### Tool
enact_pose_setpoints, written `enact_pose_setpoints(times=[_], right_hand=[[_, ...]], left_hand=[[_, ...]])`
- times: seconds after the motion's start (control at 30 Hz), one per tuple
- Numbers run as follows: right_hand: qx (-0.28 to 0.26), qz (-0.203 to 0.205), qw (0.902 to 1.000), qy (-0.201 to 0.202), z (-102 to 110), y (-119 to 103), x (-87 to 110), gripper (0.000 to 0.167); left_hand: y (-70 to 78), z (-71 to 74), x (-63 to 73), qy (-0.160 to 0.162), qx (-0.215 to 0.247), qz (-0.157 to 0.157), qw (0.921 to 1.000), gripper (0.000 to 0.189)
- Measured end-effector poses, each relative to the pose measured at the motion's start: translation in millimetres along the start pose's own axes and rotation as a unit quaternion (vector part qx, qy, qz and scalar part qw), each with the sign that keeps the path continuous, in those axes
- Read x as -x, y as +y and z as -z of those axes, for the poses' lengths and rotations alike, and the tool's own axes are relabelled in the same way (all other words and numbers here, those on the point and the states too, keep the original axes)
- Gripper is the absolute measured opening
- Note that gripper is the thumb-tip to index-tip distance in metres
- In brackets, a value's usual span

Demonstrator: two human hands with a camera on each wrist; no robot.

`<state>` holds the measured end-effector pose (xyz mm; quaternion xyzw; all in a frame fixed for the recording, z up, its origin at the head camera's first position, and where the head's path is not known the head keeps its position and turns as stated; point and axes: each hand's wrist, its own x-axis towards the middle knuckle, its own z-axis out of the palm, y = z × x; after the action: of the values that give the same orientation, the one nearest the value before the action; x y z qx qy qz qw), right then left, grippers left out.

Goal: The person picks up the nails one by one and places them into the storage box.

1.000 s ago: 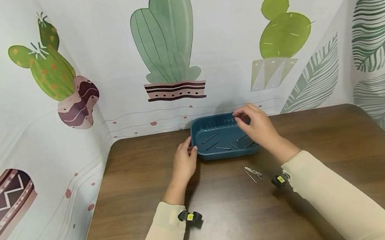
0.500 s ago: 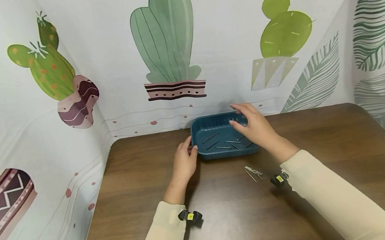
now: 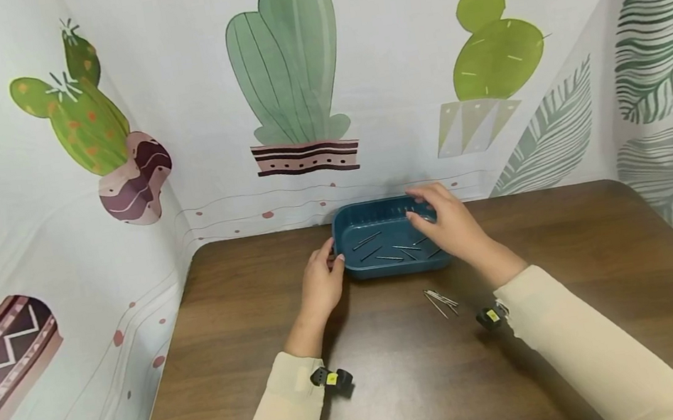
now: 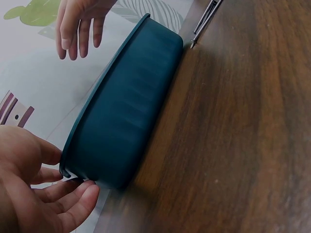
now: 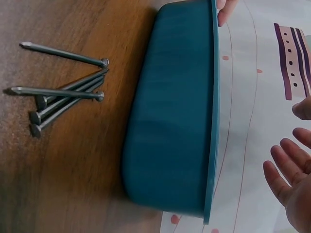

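Observation:
A dark teal plastic tray (image 3: 399,268) stands at the back of the table with several nails (image 3: 367,241) scattered on its floor. At its left end my left hand (image 3: 322,282) holds the tray's edge, fingers and thumb about the rim, as the left wrist view (image 4: 53,194) also shows. Over the tray's right end hovers my right hand (image 3: 451,222), its fingers loosely bent and apart, with nothing between them. In front of the tray, a small pile of loose nails (image 5: 63,53) lies on the wood, some crossing each other. My right hand hides the tray's right back corner.
The brown wooden table (image 3: 389,403) spreads in front of the tray and to both sides. Close behind the tray rises a white cloth backdrop (image 3: 395,72) printed with cacti and leaves. Dark wrist cameras (image 3: 332,378) are strapped over both cream sleeves (image 3: 587,340).
My right hand's pinch over the tray has loosened and its fingers have spread. One more nail lies among those in the tray. My left hand and the loose pile have stayed put.

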<state>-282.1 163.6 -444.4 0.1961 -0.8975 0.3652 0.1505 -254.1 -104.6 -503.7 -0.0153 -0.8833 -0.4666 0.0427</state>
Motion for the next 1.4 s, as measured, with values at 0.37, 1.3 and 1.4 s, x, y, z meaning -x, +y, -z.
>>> enact_pose_setpoints(times=[0.37, 1.3, 1.4], right_hand=[[-0.004, 0.011, 0.9999, 0.007, 1.4, 1.6, 5.6, 0.041], [0.013, 0.037, 0.9992, -0.006, 9.4, 2.4, 33.1, 0.030], [0.018, 0.038, 0.9990, -0.013, 10.3, 2.4, 38.0, 0.029]], left_hand=[[-1.1, -0.6, 0.0, 0.000, -0.003, 0.001, 1.0000, 0.049], [-0.2, -0.3, 1.2, 0.000, -0.006, 0.005, 1.0000, 0.049], [0.2, -0.4, 0.8, -0.001, -0.004, 0.007, 1.0000, 0.049]])
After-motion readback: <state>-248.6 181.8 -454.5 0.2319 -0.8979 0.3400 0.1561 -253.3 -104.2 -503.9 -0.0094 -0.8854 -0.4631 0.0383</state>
